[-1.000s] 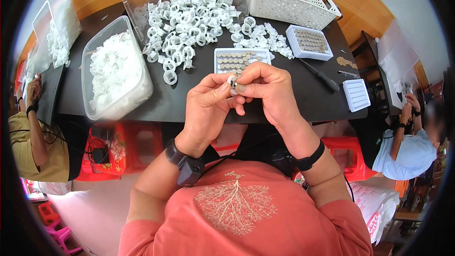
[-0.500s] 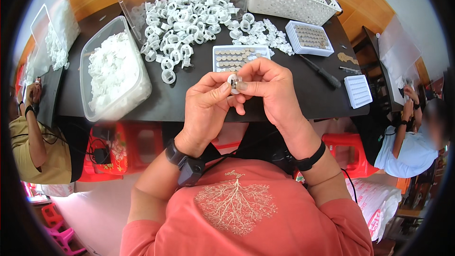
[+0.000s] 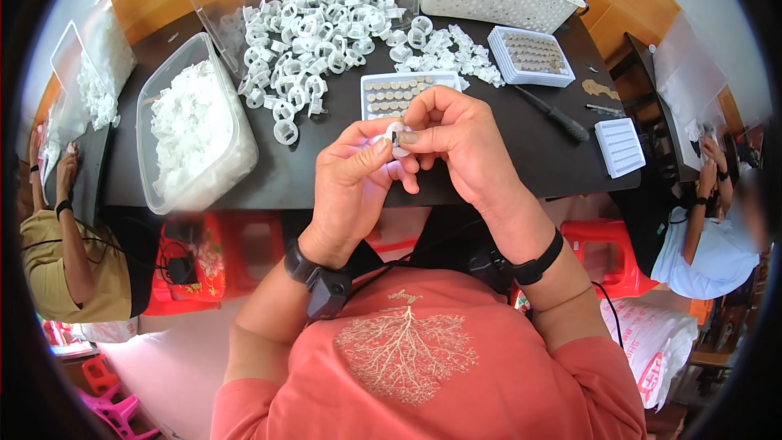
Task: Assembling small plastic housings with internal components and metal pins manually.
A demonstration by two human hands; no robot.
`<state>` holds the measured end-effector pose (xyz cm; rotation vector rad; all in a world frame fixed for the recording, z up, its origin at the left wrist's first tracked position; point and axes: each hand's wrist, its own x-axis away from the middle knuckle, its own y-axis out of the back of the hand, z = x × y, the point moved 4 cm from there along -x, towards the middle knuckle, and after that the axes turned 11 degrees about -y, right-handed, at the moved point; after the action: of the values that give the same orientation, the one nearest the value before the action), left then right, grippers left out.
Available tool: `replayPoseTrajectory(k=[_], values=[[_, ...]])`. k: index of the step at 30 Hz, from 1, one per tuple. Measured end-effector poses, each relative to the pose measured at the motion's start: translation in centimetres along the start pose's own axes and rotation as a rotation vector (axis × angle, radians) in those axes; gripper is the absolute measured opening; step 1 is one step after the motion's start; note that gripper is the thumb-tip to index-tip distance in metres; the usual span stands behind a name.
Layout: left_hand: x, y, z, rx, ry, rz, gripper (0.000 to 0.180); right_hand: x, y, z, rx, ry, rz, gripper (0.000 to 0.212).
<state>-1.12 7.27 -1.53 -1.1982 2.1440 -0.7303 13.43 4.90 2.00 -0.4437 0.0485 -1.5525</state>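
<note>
Between the fingertips of both hands is a small white rounded plastic part [image 3: 393, 129] with a dark piece on it; fingers hide much of it. My left hand [image 3: 346, 175] pinches it between thumb and fingers from the left. From the right, my right hand [image 3: 471, 147] grips it with thumb and bent index finger. A faint purplish glow shows on the left fingers below the part. Just beyond the hands lies a white tray [image 3: 364, 99] with rows of small round metallic discs [image 3: 397, 95], partly covered by the right hand.
White ring-shaped parts [image 3: 314, 33] and smaller white pieces [image 3: 448, 57] are heaped farther back. A clear tub [image 3: 204, 183] stands left. At right are stacked trays [image 3: 538, 79], a screwdriver [image 3: 554, 114], a ridged tray [image 3: 621, 149] and a basket [image 3: 489, 4]. Co-workers sit on both sides.
Both hands shift slightly left with the part still pinched, and the right thumb now sits over its dark piece. A purplish glow has appeared on the left fingers. The view has turned slightly.
</note>
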Motion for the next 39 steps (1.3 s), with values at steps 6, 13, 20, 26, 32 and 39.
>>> replayPoseTrajectory(k=[6, 13, 20, 26, 32, 39], values=[[0.2, -0.1, -0.1, 0.004, 0.004, -0.061, 0.033, 0.5, -0.3, 0.0, -0.008, 0.058, -0.026, 0.011], [0.7, -0.8, -0.1, -0.110, -0.078, -0.039, 0.031, 1.8, 0.5, 0.0, 0.065, 0.126, -0.063, 0.013], [0.8, -1.2, -0.1, -0.120, -0.080, -0.021, 0.039, 3.2, 0.0, 0.4, 0.178, 0.298, -0.006, 0.009], [0.8, -1.0, 0.2, -0.086, -0.062, 0.000, 0.034, 3.8, 0.5, -0.1, 0.529, 0.617, -0.065, 0.011], [0.9, -1.1, 0.1, -0.099, -0.089, -0.023, 0.032, 4.0, 0.2, 0.1, 0.589, 0.653, -0.036, 0.015], [0.9, -0.9, 0.2, -0.134, -0.063, -0.025, 0.031, 4.0, -0.3, -0.5, 0.587, 0.684, -0.074, 0.017]])
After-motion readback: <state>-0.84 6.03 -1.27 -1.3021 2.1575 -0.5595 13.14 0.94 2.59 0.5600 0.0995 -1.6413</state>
